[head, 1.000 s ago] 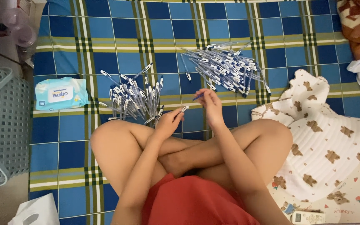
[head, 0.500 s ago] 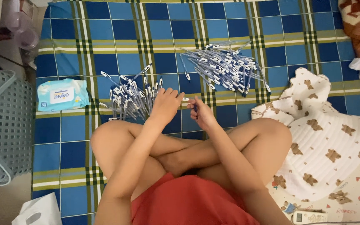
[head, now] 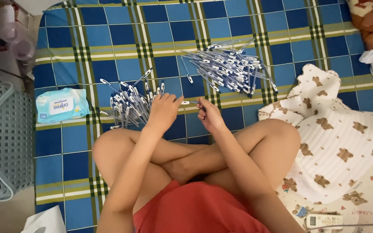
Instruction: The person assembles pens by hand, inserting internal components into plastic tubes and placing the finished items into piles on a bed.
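A person sits cross-legged on a blue checked mat (head: 109,26). The left hand (head: 164,113) and right hand (head: 209,115) each pinch one end of a pen (head: 190,102), held level between them, between the near pile of pens (head: 128,103) and the far pile (head: 232,69) toward the mat's top edge.
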